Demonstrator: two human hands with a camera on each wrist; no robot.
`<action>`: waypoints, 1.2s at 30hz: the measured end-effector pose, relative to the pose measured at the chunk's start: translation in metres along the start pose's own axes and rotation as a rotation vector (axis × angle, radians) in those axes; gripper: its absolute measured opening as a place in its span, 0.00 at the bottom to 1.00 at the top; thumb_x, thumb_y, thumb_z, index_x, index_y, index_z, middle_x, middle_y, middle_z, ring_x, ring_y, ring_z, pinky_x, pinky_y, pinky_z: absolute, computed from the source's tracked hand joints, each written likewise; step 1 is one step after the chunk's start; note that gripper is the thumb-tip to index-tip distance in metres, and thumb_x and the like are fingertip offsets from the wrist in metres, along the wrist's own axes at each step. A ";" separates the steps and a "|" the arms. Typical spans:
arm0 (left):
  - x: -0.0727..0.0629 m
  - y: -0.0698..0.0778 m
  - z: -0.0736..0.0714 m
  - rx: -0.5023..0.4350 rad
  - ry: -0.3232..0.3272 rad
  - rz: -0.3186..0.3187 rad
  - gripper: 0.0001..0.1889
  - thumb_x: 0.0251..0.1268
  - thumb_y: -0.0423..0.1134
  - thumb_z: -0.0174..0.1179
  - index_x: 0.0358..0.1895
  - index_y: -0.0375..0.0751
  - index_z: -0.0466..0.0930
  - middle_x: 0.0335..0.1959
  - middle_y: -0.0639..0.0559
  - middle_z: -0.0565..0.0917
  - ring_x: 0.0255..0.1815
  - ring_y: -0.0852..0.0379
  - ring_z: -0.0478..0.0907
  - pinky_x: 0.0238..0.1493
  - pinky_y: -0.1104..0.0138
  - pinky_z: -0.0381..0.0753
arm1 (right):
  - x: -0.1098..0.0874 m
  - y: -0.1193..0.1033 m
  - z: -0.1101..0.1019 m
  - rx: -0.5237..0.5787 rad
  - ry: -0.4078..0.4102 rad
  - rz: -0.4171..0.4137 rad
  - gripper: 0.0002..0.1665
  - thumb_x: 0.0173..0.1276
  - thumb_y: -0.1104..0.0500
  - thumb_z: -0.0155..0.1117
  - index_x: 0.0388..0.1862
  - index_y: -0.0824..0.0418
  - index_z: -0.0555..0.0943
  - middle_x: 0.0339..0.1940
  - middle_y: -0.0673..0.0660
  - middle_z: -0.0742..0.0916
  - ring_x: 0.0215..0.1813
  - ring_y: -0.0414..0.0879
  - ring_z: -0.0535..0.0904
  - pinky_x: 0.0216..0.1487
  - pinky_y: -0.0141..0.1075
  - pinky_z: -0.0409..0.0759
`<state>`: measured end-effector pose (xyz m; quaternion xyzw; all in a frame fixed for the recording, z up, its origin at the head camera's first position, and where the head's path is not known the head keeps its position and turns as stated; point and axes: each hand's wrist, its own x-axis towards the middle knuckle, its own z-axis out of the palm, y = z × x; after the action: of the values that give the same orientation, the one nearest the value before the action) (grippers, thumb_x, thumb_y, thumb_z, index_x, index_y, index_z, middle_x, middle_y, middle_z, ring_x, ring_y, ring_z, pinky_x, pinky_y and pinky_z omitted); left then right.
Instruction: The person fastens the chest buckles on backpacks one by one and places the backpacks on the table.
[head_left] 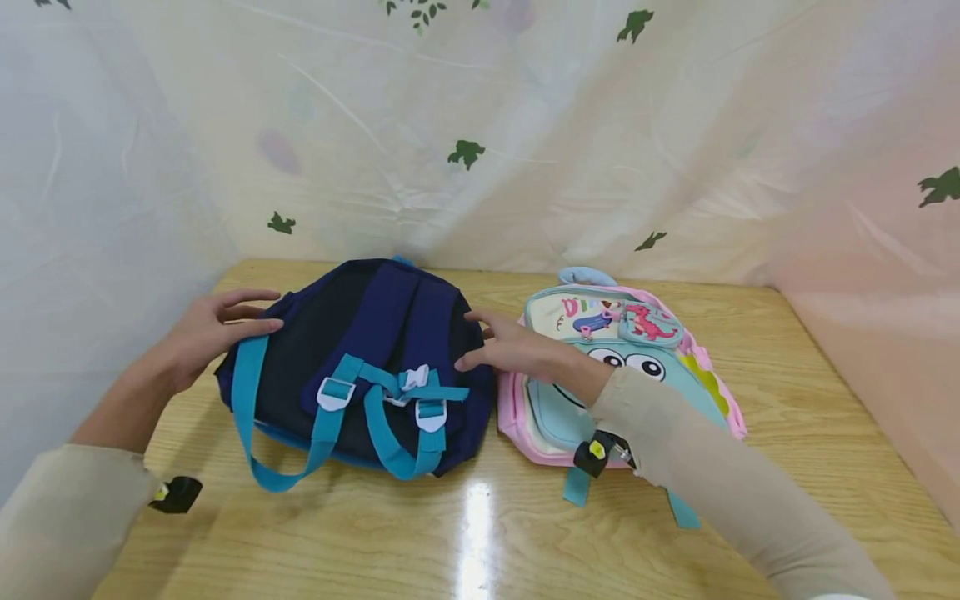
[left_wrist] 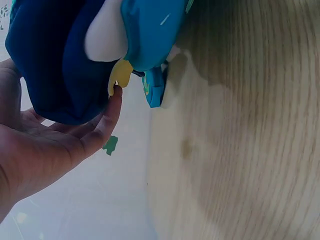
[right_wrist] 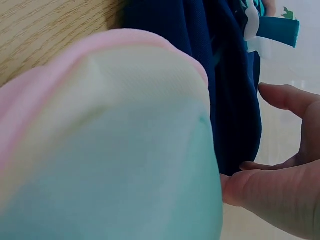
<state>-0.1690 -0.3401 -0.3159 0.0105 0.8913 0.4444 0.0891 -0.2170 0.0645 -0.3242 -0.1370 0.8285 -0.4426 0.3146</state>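
Note:
A navy and black backpack point(head_left: 300, 350) lies with its back panel and teal straps facing up. My left hand point(head_left: 217, 333) spans its left side, thumb over the strap edge and straight fingers against the far side. In the left wrist view, a fingertip of the left hand point(left_wrist: 65, 145) touches a yellow piece point(left_wrist: 120, 75) on the bag's front. My right hand point(head_left: 517, 346) is at the right side, thumb and fingers spread; in the right wrist view the right hand point(right_wrist: 285, 165) is beside the navy edge. Contact there is hard to tell.
A pink and light-blue cartoon backpack point(head_left: 570, 408) lies on the right, under my right forearm, close beside the navy bag. Both are on a wooden table point(head_left: 337, 533). A pale curtain point(head_left: 360, 150) with green leaf shapes hangs behind.

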 end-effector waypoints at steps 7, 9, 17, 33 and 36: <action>0.001 -0.003 0.000 0.010 -0.026 -0.016 0.39 0.78 0.48 0.60 0.82 0.35 0.53 0.75 0.23 0.62 0.74 0.25 0.62 0.69 0.35 0.65 | 0.001 0.000 0.002 0.075 0.032 -0.026 0.50 0.67 0.59 0.72 0.83 0.50 0.59 0.81 0.66 0.64 0.77 0.63 0.65 0.75 0.54 0.68; 0.002 -0.006 0.001 0.024 -0.043 -0.008 0.39 0.79 0.46 0.60 0.83 0.35 0.52 0.74 0.22 0.62 0.73 0.25 0.63 0.68 0.34 0.65 | 0.002 0.000 0.002 0.091 0.043 -0.039 0.49 0.66 0.60 0.72 0.83 0.50 0.60 0.81 0.65 0.64 0.77 0.63 0.66 0.74 0.55 0.69; 0.002 -0.016 0.006 0.074 -0.099 0.001 0.35 0.80 0.42 0.58 0.81 0.31 0.54 0.70 0.22 0.68 0.68 0.26 0.69 0.65 0.36 0.70 | 0.008 -0.001 0.004 0.061 0.100 -0.096 0.48 0.64 0.60 0.73 0.81 0.52 0.65 0.80 0.63 0.67 0.78 0.61 0.65 0.77 0.56 0.64; 0.004 -0.020 0.006 0.106 -0.190 -0.018 0.36 0.80 0.43 0.57 0.81 0.32 0.52 0.70 0.23 0.67 0.68 0.28 0.67 0.55 0.49 0.78 | 0.008 0.001 0.002 0.010 0.096 -0.121 0.46 0.65 0.59 0.74 0.80 0.54 0.65 0.81 0.63 0.66 0.79 0.62 0.63 0.76 0.57 0.65; 0.003 -0.022 0.008 0.107 -0.192 -0.020 0.36 0.80 0.43 0.57 0.81 0.32 0.52 0.69 0.23 0.68 0.66 0.29 0.69 0.52 0.53 0.79 | 0.006 0.000 0.002 -0.007 0.087 -0.097 0.46 0.65 0.59 0.73 0.80 0.53 0.65 0.81 0.62 0.65 0.79 0.62 0.62 0.76 0.56 0.66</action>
<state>-0.1697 -0.3467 -0.3385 0.0488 0.9011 0.3924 0.1777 -0.2202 0.0600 -0.3270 -0.1587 0.8354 -0.4599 0.2559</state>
